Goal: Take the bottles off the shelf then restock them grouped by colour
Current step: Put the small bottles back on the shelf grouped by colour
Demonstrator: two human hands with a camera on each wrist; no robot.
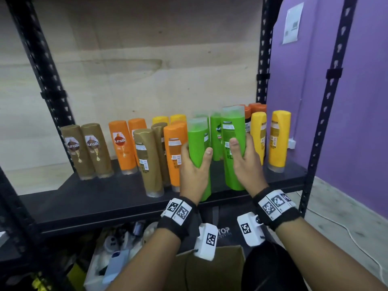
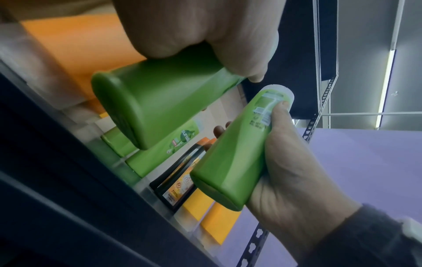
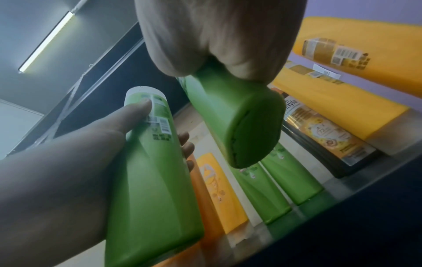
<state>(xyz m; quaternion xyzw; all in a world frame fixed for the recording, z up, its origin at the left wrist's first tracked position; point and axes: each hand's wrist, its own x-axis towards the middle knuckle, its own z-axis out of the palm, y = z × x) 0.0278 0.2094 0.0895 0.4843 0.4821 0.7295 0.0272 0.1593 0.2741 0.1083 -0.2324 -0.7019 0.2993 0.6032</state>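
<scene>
Each hand grips a green bottle, clear cap end up, held clear of the black shelf [image 1: 94, 198] near its front edge. My left hand [image 1: 194, 173] wraps the left green bottle [image 1: 197, 143] [image 2: 160, 101]; my right hand [image 1: 247, 164] wraps the right green bottle [image 1: 234, 156] [image 3: 239, 117]. Both bottoms hang in the air in the wrist views. Behind them another green bottle [image 1: 216, 135] stands on the shelf. Brown bottles [image 1: 86, 150], orange bottles [image 1: 122, 145] and yellow bottles [image 1: 278, 139] also stand there, mixed in the middle.
A dark bottle with an orange cap [image 1: 247, 122] stands at the back right. Black uprights [image 1: 262, 59] [image 1: 327, 114] frame the shelf, with a purple wall [image 1: 361, 122] to the right. Bare shelf shows at the front left. A cardboard box [image 1: 210, 267] and clutter sit below.
</scene>
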